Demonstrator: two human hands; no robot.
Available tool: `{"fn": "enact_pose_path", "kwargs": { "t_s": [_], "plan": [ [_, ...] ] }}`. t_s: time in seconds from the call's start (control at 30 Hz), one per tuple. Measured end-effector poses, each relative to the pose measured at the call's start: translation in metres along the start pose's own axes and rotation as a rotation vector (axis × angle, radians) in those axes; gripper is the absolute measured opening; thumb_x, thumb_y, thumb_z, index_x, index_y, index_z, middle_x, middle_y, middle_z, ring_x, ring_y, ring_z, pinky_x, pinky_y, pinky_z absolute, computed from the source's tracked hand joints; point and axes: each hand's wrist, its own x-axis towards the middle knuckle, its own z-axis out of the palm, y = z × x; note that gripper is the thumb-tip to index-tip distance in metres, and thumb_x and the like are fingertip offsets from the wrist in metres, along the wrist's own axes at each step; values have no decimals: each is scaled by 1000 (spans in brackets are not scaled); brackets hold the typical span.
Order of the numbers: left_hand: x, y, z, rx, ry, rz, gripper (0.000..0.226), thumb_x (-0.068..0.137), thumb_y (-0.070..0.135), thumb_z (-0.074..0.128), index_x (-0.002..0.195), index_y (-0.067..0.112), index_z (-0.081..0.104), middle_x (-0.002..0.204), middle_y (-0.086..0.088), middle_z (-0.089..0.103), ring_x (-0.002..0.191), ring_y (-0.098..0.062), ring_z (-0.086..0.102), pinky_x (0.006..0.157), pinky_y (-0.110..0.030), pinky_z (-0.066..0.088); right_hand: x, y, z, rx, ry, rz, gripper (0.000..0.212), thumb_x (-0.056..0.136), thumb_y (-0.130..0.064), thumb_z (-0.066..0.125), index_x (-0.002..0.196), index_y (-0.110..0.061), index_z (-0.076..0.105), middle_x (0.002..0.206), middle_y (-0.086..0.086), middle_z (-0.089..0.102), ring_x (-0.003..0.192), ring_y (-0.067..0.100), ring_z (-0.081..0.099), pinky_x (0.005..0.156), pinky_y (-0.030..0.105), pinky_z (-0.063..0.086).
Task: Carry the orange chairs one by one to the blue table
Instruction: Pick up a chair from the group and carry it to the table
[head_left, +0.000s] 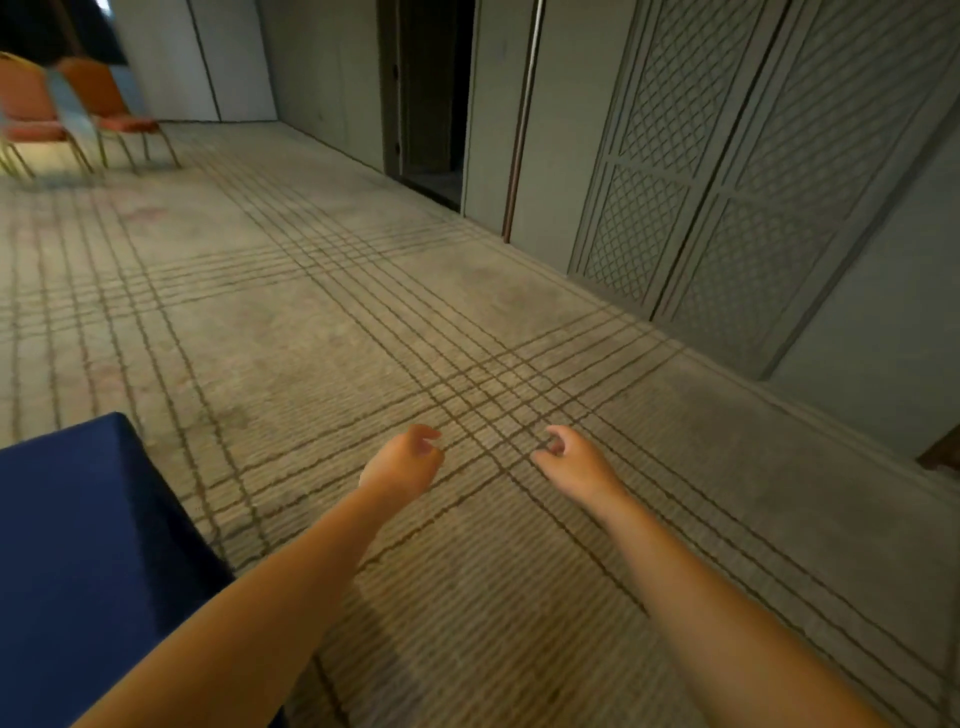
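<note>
Grip released: left hand (405, 462), right hand (575, 458) loosely curled, empty; 2 orange chairs (101, 96) far from blue table (78, 545).

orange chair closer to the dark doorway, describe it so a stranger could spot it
Look across the patterned carpet to the far left corner. Two orange chairs stand there. The right chair is yours: it sits nearer the dark doorway, while the left chair is cut by the frame edge.
</note>
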Motion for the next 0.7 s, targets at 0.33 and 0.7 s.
{"fn": "enact_pose_path", "kwargs": {
  "t_s": [0.33,0.7],
  "plan": [
    [158,-21,-62,-71,142,-177,36,91,37,49,126,29,53,95,14,62,69,-7,64,63,-26,53,221,-82,33,13,-253,-118,62,85,-42,59,143,-24,43,137,2,54,117,16,54,84,26,40],
    [401,-103,-236,-16,306,-249,38,92,40,48,129,30,51,97,14,56,74,-3,61,62,-25,50,479,-260,136,-7,-349,-221,59,91,-39,59,145,-25,40,143,3,49,123,18,51,84,25,41]
  ]
}}
